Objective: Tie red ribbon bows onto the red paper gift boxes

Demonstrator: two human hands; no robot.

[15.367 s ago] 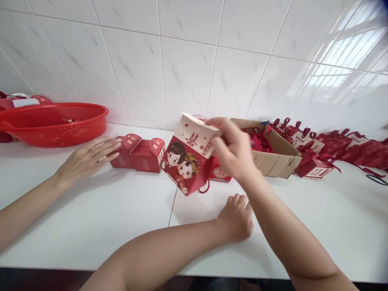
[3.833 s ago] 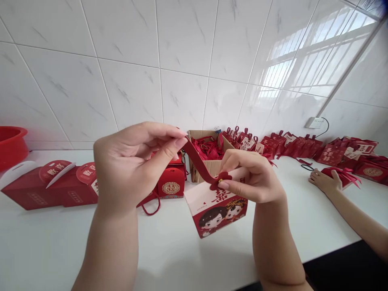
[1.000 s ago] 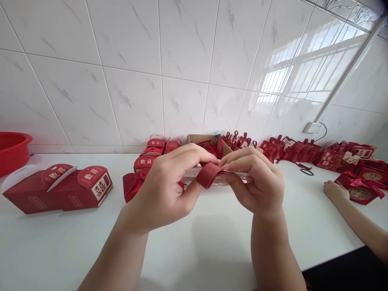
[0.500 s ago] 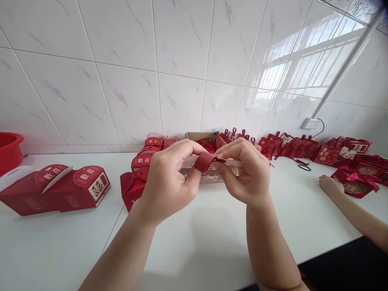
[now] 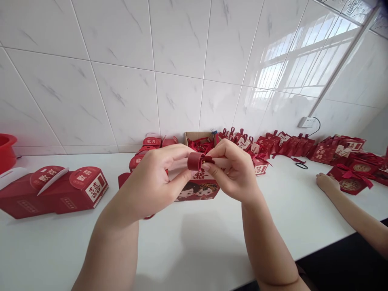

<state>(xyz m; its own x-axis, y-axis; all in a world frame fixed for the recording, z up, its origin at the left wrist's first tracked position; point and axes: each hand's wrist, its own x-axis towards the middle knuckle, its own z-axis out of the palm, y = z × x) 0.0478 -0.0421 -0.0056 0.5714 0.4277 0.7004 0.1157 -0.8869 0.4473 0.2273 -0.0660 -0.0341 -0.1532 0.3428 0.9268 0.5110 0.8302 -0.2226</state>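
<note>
Both my hands are raised over the white counter (image 5: 197,242), pinching a red ribbon strap (image 5: 195,161) curled into a small loop. My left hand (image 5: 157,182) grips the loop's left side with thumb and fingers closed. My right hand (image 5: 233,169) pinches its right end, where a small gold stud shows. Just behind and under the hands stands a red and white gift box (image 5: 198,188) printed with a cartoon couple, partly hidden by my fingers.
Folded red boxes (image 5: 60,192) lie at the left, more (image 5: 148,147) near the wall. An open cardboard box (image 5: 198,141) of red ribbons sits behind my hands. Several flat red boxes (image 5: 303,147) line the right. Another person's hand (image 5: 325,182) rests at the right. A red basin (image 5: 6,151) is far left.
The ribbon loop has been rolled tighter between my fingers, and the cartoon-couple box now shows more below my hands. The view has shifted slightly.
</note>
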